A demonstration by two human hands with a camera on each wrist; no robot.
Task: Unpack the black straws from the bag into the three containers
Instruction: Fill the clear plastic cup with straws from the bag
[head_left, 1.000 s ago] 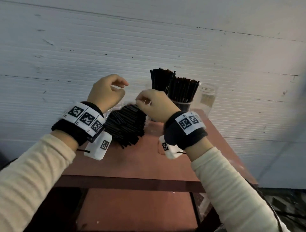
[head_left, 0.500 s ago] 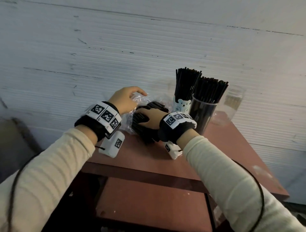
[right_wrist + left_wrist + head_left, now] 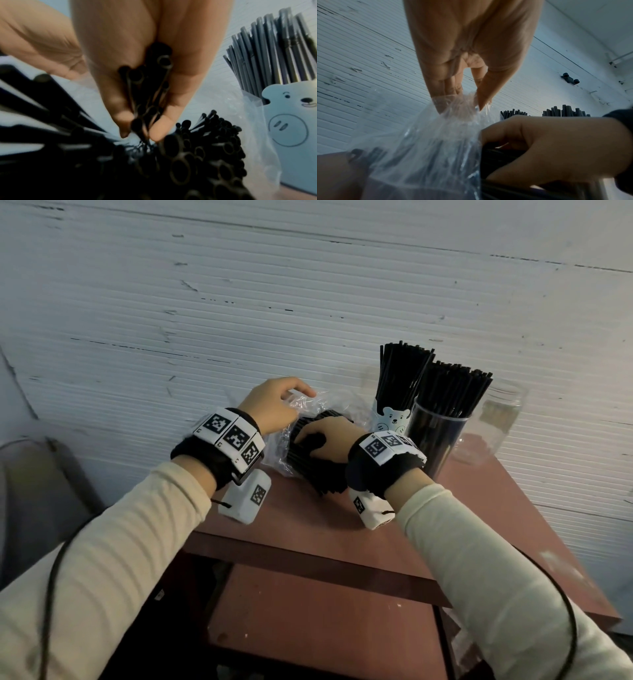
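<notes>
A clear plastic bag point(image 3: 310, 409) full of black straws point(image 3: 301, 455) lies on the red-brown table point(image 3: 308, 529). My left hand point(image 3: 274, 405) pinches the bag's far end point(image 3: 462, 102) between fingers and thumb. My right hand point(image 3: 325, 440) reaches into the bag's open mouth and grips a bunch of straws point(image 3: 149, 94). To the right stand a bear-print cup point(image 3: 390, 419) and a clear tumbler point(image 3: 438, 440), both packed with upright straws. A clear glass jar point(image 3: 493, 422) beside them holds no straws.
A white ribbed wall point(image 3: 239, 302) rises right behind the table. The table's front edge point(image 3: 308, 563) runs below my wrists, with a lower shelf point(image 3: 325, 621) under it. A grey object point(image 3: 34, 491) sits at the far left.
Both hands have come down from above the table onto the bag. The right hand has gone into the bag and closed on straws; the left now pinches the plastic. The camera view shifted left.
</notes>
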